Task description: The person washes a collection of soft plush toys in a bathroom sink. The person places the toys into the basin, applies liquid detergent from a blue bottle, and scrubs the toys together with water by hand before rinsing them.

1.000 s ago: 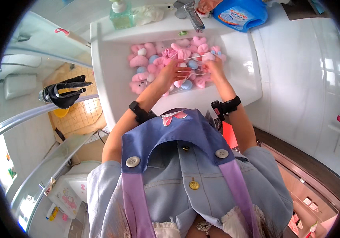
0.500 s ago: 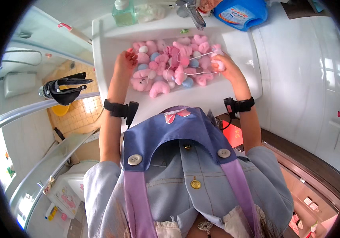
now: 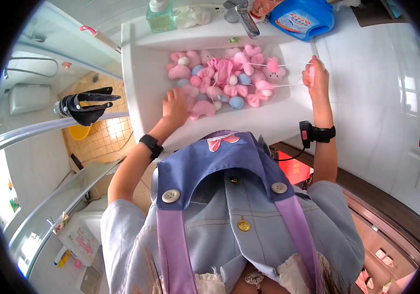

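A heap of pink plush shapes, bows and white and blue pompoms strung on white cords, a plush garland (image 3: 219, 78), lies in the white sink (image 3: 143, 93). Around a pale pink plush piece at the sink's right rim, my right hand (image 3: 318, 78) is closed. Two taut white cords run from it back to the heap. At the heap's near left, my left hand (image 3: 174, 105) has its fingers curled over a pink plush piece (image 3: 189, 94), which it partly hides. Beside the cords rests a plush head (image 3: 274, 73) with a small face.
Behind the sink's basin stand a faucet (image 3: 241, 18), a green soap bottle (image 3: 160, 17), a crumpled clear bag (image 3: 191, 17) and a blue detergent jug (image 3: 302, 19). A black pouch (image 3: 88, 105) hangs at left by a glass partition. A white tiled wall (image 3: 381, 93) is at right.
My right hand has moved right to the sink's rim, pulling the cords longer. My left hand has come down from the far left onto the near left plush.
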`<state>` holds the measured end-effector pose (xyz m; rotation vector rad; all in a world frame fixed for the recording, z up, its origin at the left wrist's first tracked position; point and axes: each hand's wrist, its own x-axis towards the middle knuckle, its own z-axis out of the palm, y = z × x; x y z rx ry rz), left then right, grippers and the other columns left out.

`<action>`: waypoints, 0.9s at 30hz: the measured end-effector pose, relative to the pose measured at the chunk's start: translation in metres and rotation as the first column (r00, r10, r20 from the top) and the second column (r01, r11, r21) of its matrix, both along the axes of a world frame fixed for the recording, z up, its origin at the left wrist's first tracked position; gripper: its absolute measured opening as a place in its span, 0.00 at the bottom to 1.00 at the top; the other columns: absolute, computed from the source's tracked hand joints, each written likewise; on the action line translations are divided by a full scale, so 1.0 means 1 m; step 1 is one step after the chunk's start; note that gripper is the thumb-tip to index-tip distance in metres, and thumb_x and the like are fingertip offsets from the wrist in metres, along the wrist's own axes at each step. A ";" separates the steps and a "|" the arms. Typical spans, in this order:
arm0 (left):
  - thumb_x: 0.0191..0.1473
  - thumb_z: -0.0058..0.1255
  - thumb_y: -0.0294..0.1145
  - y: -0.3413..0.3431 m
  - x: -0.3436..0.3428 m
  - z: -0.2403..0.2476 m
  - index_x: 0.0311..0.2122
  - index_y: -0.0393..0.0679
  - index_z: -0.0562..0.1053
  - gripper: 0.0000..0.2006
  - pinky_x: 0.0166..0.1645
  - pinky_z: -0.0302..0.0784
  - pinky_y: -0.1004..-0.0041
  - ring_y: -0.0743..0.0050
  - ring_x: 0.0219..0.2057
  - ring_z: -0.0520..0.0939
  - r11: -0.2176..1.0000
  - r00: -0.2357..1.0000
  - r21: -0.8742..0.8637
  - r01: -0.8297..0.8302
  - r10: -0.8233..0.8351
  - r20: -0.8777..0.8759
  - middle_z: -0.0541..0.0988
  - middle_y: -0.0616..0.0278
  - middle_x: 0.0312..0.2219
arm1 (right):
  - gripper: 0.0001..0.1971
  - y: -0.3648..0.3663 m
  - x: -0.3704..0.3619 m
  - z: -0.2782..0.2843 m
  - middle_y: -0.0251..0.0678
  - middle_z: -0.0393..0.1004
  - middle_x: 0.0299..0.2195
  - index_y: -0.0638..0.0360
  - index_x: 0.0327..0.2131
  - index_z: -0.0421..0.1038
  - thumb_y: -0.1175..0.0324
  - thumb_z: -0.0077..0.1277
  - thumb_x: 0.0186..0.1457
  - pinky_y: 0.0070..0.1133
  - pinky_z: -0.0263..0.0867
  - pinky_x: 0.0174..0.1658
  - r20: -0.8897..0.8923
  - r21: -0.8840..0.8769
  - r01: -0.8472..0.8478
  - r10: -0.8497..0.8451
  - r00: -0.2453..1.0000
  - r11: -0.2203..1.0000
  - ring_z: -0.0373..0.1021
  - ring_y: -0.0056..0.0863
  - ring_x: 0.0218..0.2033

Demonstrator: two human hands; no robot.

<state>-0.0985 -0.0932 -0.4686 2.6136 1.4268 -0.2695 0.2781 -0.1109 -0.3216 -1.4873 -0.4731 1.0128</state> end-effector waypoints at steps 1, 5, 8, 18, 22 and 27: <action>0.44 0.48 0.38 -0.005 0.004 0.001 0.42 0.45 0.67 0.18 0.39 0.70 0.67 0.55 0.40 0.70 0.993 0.999 0.115 -0.035 0.039 -0.031 0.67 0.57 0.41 | 0.13 0.000 0.003 0.007 0.24 0.53 0.11 0.54 0.21 0.61 0.59 0.49 0.50 0.16 0.37 0.11 0.044 0.030 0.006 -0.007 0.999 1.000 0.46 0.14 0.07; 0.42 0.49 0.34 0.019 0.003 -0.005 0.47 0.40 0.59 0.25 0.42 0.70 0.58 0.46 0.44 0.70 0.996 0.995 0.047 0.077 -0.080 0.059 0.70 0.47 0.40 | 0.13 0.001 0.020 0.026 0.24 0.54 0.11 0.55 0.19 0.61 0.60 0.50 0.49 0.15 0.38 0.11 0.218 0.047 0.026 -0.035 0.975 0.999 0.47 0.13 0.08; 0.43 0.47 0.34 0.054 0.001 0.042 0.42 0.54 0.68 0.16 0.36 0.72 0.61 0.55 0.36 0.75 0.935 0.989 -0.334 0.115 -0.076 0.130 0.69 0.56 0.40 | 0.12 -0.003 0.036 0.028 0.24 0.56 0.11 0.57 0.20 0.63 0.61 0.52 0.47 0.14 0.39 0.11 0.287 -0.006 0.041 -0.037 0.957 0.999 0.49 0.12 0.08; 0.35 0.46 0.23 0.098 -0.026 0.108 0.29 0.45 0.73 0.11 0.29 0.69 0.72 0.64 0.22 0.75 0.973 0.726 -0.181 -0.146 0.229 0.649 0.75 0.56 0.22 | 0.16 -0.016 0.051 -0.003 0.32 0.68 0.18 0.63 0.30 0.71 0.59 0.53 0.44 0.16 0.60 0.16 0.528 -0.188 -0.021 0.119 0.841 0.982 0.64 0.20 0.15; 0.35 0.50 0.24 0.099 -0.027 0.149 0.29 0.46 0.74 0.10 0.28 0.69 0.74 0.68 0.21 0.75 0.966 0.800 -0.109 -0.235 0.256 0.543 0.75 0.59 0.19 | 0.18 -0.015 0.041 -0.018 0.38 0.70 0.19 0.65 0.31 0.70 0.58 0.48 0.44 0.20 0.61 0.16 0.514 -0.571 -0.238 0.568 0.643 0.786 0.68 0.24 0.14; 0.36 0.44 0.23 0.098 -0.023 0.149 0.31 0.51 0.74 0.13 0.30 0.70 0.66 0.53 0.24 0.75 0.982 0.809 -0.052 -0.183 0.180 0.559 0.75 0.55 0.19 | 0.24 -0.005 0.042 -0.077 0.41 0.70 0.36 0.58 0.43 0.65 0.58 0.49 0.40 0.27 0.68 0.32 0.676 -0.735 0.048 0.727 0.115 0.676 0.71 0.34 0.26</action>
